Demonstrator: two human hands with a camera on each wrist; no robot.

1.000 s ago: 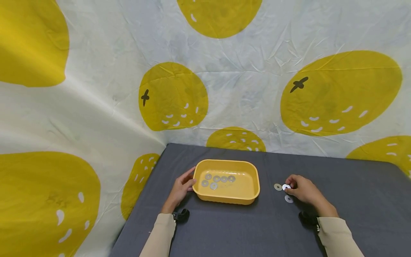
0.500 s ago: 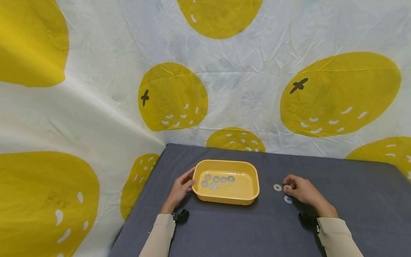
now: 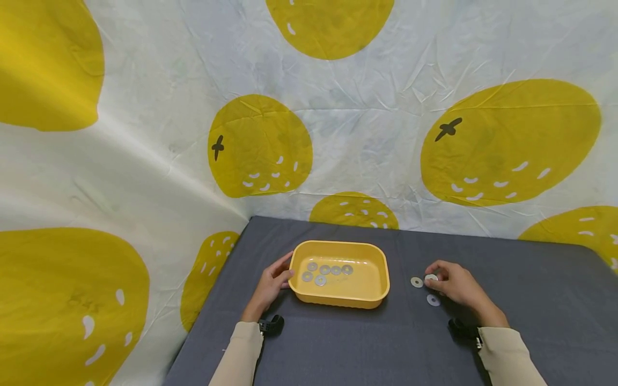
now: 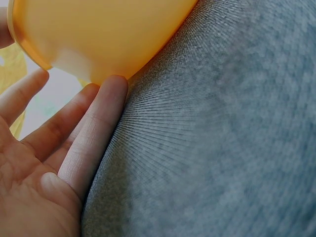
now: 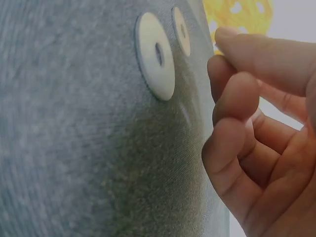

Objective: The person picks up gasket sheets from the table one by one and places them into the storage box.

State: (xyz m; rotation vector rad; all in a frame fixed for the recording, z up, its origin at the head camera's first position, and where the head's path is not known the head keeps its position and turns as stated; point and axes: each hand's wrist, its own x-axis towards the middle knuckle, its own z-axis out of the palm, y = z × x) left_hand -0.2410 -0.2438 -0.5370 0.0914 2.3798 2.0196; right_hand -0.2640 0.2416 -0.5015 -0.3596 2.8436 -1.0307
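Round, pale, holed metal washer (image 3: 431,277) sits right of a glossy yellow rounded-rectangular tray (image 3: 338,300), strip of grey cloth-covered bench (image 3: 399,268) between. Two loose flat washers (image 3: 417,282) lie just beside it; six more washers (image 3: 321,280) inside the tray. Right hand (image 3: 456,284) pinches it; left hand (image 3: 269,287), fingers spread, touches tray's left end.

A grey cloth-covered table (image 3: 367,348) bears a yellow tray (image 3: 369,280) and two ring-shaped washers (image 3: 430,301).

Left grip (image 4: 39,173), straight fingers (image 4: 94,131) against the wall of a yellow tub (image 4: 108,39) on grey cloth (image 4: 212,138)
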